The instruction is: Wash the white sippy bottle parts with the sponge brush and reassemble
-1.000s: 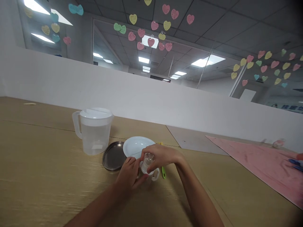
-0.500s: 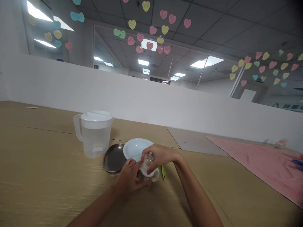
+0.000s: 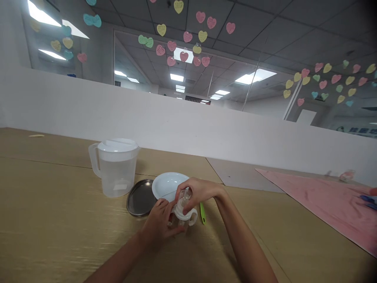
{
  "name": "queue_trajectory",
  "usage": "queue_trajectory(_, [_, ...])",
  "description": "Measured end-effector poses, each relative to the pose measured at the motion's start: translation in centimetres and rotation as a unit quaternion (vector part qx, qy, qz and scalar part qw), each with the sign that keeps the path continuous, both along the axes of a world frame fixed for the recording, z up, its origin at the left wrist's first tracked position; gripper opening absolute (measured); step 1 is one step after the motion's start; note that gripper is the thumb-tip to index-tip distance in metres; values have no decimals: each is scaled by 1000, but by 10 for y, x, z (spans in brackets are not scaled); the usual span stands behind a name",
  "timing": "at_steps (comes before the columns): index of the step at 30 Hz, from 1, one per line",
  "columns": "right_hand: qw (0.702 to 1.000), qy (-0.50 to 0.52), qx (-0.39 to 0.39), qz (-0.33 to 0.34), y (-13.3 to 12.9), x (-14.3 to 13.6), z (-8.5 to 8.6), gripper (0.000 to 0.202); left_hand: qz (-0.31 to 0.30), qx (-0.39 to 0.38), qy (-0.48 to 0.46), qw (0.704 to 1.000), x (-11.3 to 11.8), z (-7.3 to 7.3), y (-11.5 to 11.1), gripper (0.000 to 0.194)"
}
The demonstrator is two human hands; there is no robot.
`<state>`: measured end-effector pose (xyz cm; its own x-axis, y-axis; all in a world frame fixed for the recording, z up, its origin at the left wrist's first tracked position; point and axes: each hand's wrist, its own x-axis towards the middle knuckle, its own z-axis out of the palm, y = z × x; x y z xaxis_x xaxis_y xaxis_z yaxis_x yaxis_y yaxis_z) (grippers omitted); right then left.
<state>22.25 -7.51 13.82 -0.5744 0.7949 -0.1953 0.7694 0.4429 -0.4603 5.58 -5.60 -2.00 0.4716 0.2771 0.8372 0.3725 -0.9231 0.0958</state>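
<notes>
A clear baby bottle (image 3: pixel 180 212) with a white collar and two white side handles stands upright before me. My left hand (image 3: pixel 159 221) is closed around its left side and lower body. From above, my right hand (image 3: pixel 200 193) grips the clear cap (image 3: pixel 185 194) at the top, its thumb at the front and fingers behind. Directly behind the bottle sits a white bowl (image 3: pixel 167 182), partly covered by my hands. A dark round metal tray (image 3: pixel 140 198) lies to the left of the bowl. The green handle of a utensil (image 3: pixel 202 214) shows right of the bottle; its other end is hidden.
A lidded translucent pitcher (image 3: pixel 118 173) holding clear liquid stands at the back left. Pink cloth (image 3: pixel 321 204) covers the right side, with a blue object (image 3: pixel 368 201) at its edge. A low white wall (image 3: pixel 165 118) bounds the brown table (image 3: pixel 59 208).
The whole view has shifted slightly. Both hands keep their hold on the bottle and its cap, with hardly any visible movement.
</notes>
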Motion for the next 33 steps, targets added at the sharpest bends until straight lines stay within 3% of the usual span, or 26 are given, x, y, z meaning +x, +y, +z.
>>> queue_trajectory(8, [1000, 9, -21, 4, 1, 2, 0, 40, -5, 9, -8, 1000, 1, -1, 1, 60])
queue_trajectory(18, [993, -82, 88, -5, -18, -14, -2, 36, -6, -62, 0, 998, 0, 3, -6, 52])
queue_trajectory(24, [990, -94, 104, -11, -20, -16, -3, 36, -12, -49, -6, 999, 0, 5, -6, 54])
queue_trajectory(33, [991, -91, 94, -40, -21, -16, -3, 42, -17, -91, 12, 996, -1, 2, -6, 57])
